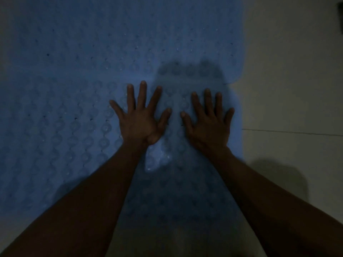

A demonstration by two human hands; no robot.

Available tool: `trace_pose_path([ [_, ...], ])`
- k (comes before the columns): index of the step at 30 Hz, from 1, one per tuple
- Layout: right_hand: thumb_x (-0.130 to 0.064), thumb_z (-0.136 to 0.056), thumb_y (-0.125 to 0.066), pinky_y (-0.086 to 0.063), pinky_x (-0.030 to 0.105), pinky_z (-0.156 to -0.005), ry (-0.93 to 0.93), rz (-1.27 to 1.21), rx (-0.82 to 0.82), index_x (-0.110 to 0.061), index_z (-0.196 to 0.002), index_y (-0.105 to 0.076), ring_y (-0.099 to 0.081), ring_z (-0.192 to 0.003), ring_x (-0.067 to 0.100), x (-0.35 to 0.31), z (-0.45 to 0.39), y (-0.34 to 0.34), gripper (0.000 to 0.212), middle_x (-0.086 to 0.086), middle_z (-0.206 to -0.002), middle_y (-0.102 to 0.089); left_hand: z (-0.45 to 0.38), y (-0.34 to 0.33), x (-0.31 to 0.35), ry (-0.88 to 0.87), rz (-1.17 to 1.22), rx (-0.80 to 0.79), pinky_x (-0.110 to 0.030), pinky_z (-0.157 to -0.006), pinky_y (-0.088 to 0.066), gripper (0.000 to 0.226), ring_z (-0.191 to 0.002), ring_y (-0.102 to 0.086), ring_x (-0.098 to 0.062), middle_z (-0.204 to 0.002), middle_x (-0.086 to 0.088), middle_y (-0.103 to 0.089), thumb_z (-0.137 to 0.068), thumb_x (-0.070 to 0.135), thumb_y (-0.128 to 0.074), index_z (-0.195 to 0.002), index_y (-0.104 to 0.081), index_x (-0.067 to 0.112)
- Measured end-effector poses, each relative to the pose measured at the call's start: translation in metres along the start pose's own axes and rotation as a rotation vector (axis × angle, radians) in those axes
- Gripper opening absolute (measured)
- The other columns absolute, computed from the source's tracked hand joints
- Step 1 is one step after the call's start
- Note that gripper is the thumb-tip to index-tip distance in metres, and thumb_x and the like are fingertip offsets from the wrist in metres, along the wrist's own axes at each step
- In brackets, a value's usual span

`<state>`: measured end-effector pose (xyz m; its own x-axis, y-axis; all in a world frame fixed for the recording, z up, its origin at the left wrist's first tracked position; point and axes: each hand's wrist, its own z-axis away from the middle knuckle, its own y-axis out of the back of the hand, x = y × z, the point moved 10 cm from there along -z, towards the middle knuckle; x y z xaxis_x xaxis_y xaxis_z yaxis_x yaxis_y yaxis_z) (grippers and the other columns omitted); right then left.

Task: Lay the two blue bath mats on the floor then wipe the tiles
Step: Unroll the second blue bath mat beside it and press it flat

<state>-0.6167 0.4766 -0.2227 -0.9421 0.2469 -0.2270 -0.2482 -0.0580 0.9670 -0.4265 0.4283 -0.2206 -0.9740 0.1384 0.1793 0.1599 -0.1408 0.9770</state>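
Two blue bath mats with round bumps lie flat on the floor. The far mat [130,34] fills the upper part of the view. The near mat [55,136] lies below it, and their edges meet around mid-height. My left hand [141,117] rests palm down on the near mat with its fingers spread wide. My right hand [208,119] lies flat beside it, close to the mat's right edge, fingers also apart. Neither hand holds anything. The light is dim.
Pale floor tiles [287,89] run along the right of the mats, with a grout line [297,132] crossing them. A dark object [340,17] shows at the top right corner. More pale tile [181,245] shows between my forearms at the bottom.
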Motion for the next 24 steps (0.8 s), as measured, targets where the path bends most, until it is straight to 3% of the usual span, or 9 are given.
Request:
trace_pose_path([
  [5, -0.056, -0.104, -0.025, 0.002, 0.06, -0.122, -0.085, -0.083, -0.156, -0.036, -0.16, -0.008, 0.012, -0.155, 0.027, -0.011, 0.014, 0.004, 0.062, -0.002, -0.169, 0.003, 0.015, 0.006, 0.002, 0.059, 0.072, -0.094, -0.068, -0.117, 0.002, 0.065, -0.154, 0.006, -0.029, -0.169, 0.003, -0.001, -0.1, 0.066, -0.022, -0.158, -0.012, 0.04],
  [11, -0.049, -0.105, -0.029, -0.015, 0.061, -0.119, -0.143, -0.193, -0.427, -0.029, -0.159, -0.017, -0.004, -0.155, 0.029, -0.027, 0.059, 0.077, 0.059, 0.006, -0.168, -0.009, 0.066, 0.086, 0.018, 0.162, 0.209, -0.281, -0.064, -0.12, -0.002, 0.065, -0.154, -0.003, -0.028, -0.168, -0.001, -0.005, -0.101, 0.062, -0.021, -0.159, -0.012, 0.034],
  [15, -0.049, -0.105, -0.032, -0.018, 0.057, -0.121, -0.205, -0.285, -0.478, -0.027, -0.159, -0.02, -0.008, -0.154, 0.029, -0.045, 0.094, 0.164, 0.059, 0.008, -0.168, -0.013, 0.097, 0.177, 0.035, 0.185, 0.239, -0.327, -0.062, -0.12, -0.002, 0.065, -0.154, -0.006, -0.028, -0.168, -0.003, -0.006, -0.101, 0.062, -0.02, -0.159, -0.013, 0.033],
  [24, -0.038, -0.103, -0.047, -0.026, 0.039, -0.118, -0.273, -0.403, -0.409, -0.015, -0.156, -0.029, -0.032, -0.146, 0.031, -0.108, 0.116, 0.444, 0.061, 0.016, -0.159, -0.034, 0.132, 0.462, 0.083, 0.157, 0.294, -0.354, -0.061, -0.121, -0.004, 0.067, -0.153, -0.011, -0.029, -0.168, -0.007, -0.005, -0.101, 0.062, -0.021, -0.16, -0.01, 0.031],
])
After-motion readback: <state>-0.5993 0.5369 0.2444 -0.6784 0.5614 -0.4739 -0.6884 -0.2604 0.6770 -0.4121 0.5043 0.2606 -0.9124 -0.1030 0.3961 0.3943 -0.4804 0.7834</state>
